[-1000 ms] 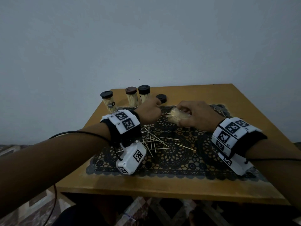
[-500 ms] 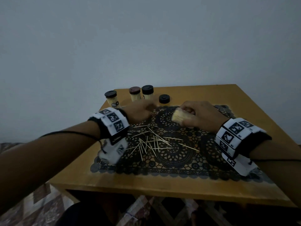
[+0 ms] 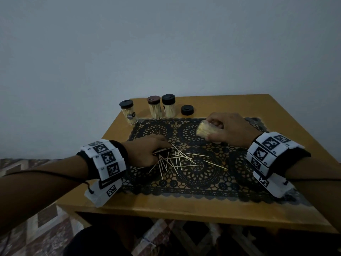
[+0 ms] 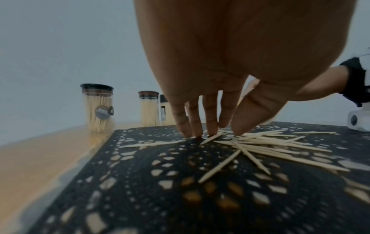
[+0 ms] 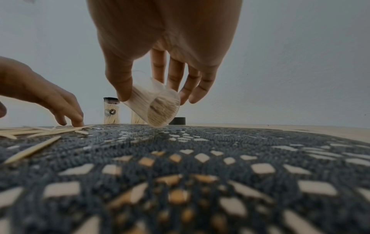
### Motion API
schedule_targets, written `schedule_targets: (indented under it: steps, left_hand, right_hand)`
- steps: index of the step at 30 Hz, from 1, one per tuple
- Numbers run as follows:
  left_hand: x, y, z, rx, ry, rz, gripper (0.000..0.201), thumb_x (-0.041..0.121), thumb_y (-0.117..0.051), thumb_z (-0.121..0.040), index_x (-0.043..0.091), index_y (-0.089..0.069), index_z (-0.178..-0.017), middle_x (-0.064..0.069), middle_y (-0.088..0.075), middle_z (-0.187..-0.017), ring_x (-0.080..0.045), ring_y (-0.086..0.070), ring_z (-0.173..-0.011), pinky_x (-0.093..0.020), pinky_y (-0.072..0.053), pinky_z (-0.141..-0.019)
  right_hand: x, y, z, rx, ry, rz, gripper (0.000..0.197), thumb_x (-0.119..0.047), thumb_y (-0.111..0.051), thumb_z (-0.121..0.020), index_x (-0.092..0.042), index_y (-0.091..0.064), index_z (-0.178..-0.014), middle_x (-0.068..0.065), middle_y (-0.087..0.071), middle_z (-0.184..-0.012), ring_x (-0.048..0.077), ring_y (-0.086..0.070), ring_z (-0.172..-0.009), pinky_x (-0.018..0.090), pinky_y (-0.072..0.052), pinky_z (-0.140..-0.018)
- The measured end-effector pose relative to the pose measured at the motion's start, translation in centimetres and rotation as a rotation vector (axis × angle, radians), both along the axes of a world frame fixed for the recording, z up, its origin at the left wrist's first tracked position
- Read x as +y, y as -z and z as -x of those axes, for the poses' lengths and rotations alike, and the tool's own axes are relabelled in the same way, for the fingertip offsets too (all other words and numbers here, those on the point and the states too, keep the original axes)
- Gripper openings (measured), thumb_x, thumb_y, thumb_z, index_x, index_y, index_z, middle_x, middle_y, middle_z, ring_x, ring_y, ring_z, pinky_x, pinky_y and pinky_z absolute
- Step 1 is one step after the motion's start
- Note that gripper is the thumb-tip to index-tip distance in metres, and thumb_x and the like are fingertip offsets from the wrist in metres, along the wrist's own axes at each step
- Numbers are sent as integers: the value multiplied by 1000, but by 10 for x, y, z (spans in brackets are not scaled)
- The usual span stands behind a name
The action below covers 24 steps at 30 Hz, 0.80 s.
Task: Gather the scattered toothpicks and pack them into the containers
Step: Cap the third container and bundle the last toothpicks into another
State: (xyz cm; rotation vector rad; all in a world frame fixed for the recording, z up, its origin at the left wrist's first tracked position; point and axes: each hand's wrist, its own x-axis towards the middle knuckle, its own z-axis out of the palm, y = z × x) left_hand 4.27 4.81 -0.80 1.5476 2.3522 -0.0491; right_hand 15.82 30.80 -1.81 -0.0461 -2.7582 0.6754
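Left hand at the toothpicks, right hand holding a jar

Left hand [image 3: 145, 151] rests straight fingertips [image 4: 187, 131] on the scattered toothpicks [image 3: 181, 158] mid-mat [image 3: 203, 180]; right hand [image 3: 230, 131] grasps an open, tilted, toothpick-filled jar [image 5: 154, 107] just above the mat.

Head view: left hand [image 3: 145, 151] hides its fingertips; jar [image 3: 203, 130] mouth unseen. Left wrist view: third jar [image 4: 164, 110] half hidden behind fingers [image 4: 210, 120].
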Motion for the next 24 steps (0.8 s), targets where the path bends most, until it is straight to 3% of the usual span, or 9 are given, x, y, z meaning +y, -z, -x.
schedule_targets:
  steps: [2,6,12,24]
  left_hand:
    - [-1,-6,1,-27,31,19,67,8,-60,-86,21,-34,-147,-3,-39,-143,-20,-35,-131,-37,-28,-112]
    - [0,-4,4,18,99,23,63,14,-64,-86,32,-42,-142,-1,-41,-138,-19,-36,-127,-39,-31,-109]
    - [10,6,5,25,137,-100,36,35,-64,-89,26,-59,-124,0,-49,-119,-15,-47,-107,-32,-42,-94]
    - [28,16,-3,7,194,-287,14,26,-68,-87,13,-71,-87,-1,-61,-98,-15,-57,-87,-36,-47,-79]
  right_hand:
    - [0,0,0,4,-4,0,42,-31,-84,-72,-16,-68,-107,2,-67,-97,20,-60,-87,33,-47,-72]
    - [0,0,1,3,-4,-7,42,-32,-83,-72,-16,-68,-108,2,-67,-97,19,-60,-86,32,-47,-71]
    - [-1,0,1,-7,-9,-2,43,-33,-83,-72,-17,-68,-108,1,-68,-98,19,-61,-87,35,-50,-74]
    - [1,1,3,1,-10,-33,43,-33,-83,-72,-17,-67,-109,0,-67,-96,16,-60,-84,26,-44,-69]
